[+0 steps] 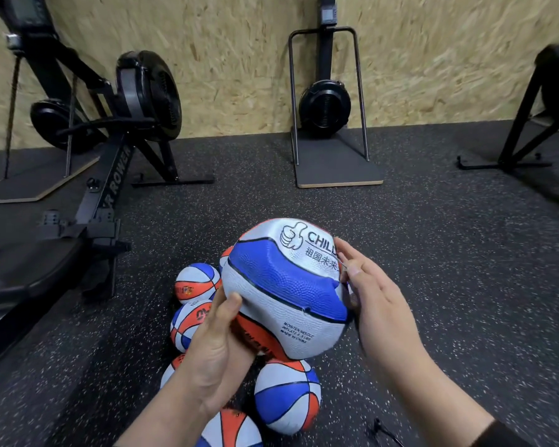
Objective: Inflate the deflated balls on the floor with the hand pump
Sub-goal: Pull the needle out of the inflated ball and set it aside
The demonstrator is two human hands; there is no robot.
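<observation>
I hold a blue, white and orange rubber ball (288, 285) up in front of me over the floor. It looks soft, with a crease on its right side. My left hand (213, 343) grips it from below left, thumb curled onto the white panel. My right hand (378, 301) lies against the ball's right side with fingers nearly straight. Under it, several smaller balls of the same colours lie in a cluster on the floor, such as one at the back (196, 282) and one at the front (288, 398). A thin black object (381, 429) lies at the bottom right; what it is I cannot tell.
A black rowing machine (110, 175) stretches along the left. A fan machine on a flat base (333, 162) stands against the chipboard wall ahead. Another black frame (523, 150) stands at the right. The floor is dark speckled rubber (449, 269).
</observation>
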